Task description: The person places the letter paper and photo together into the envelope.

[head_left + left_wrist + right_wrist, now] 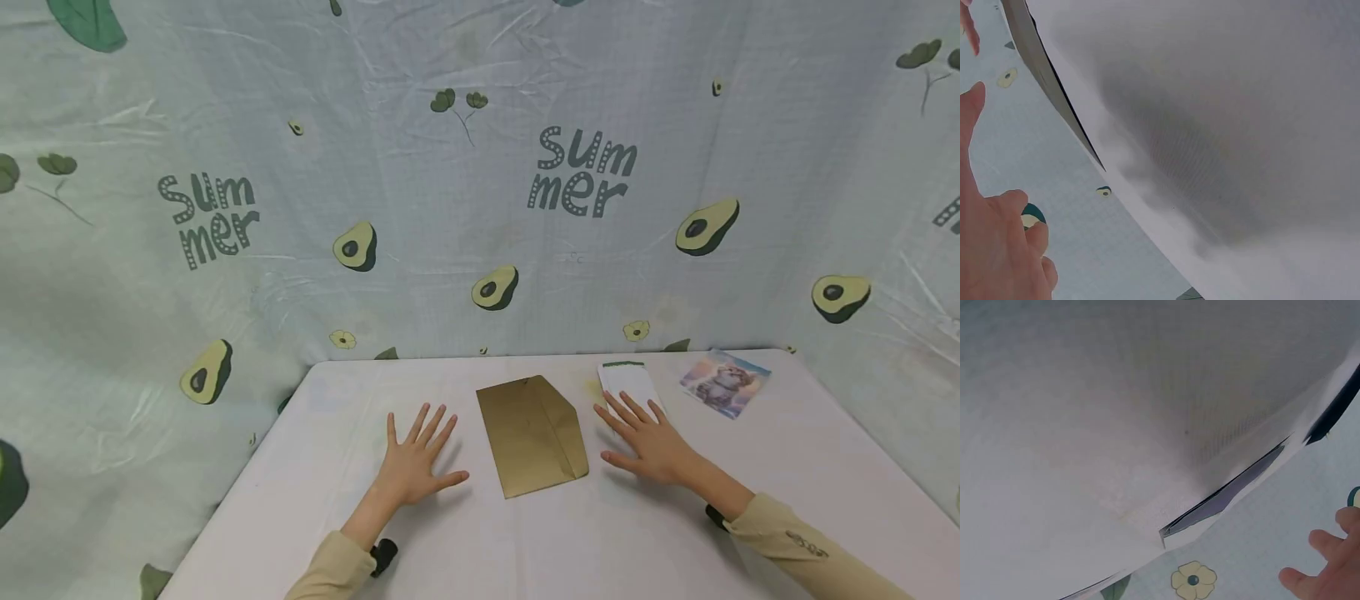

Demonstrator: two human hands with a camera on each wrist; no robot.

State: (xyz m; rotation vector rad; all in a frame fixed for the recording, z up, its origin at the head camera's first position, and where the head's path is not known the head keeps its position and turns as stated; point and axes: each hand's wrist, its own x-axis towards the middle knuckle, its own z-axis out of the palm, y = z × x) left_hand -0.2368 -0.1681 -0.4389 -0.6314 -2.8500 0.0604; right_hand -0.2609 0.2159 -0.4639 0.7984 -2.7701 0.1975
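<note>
Brown envelope (532, 433) lay flat at frame centre on table (525, 542), between left hand (414, 463) and right hand (651, 442), both spread, empty. Looked light, thin, bendable; best pinched at edge.

On the table (787, 467) there are three flat paper things, one brown envelope (532, 433), one white notepad (628, 382) and one cat picture card (724, 382), and two hands, left (416, 462) and right (651, 443).

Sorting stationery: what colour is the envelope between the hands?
Brown kraft envelope, clearest in the head view.
</note>
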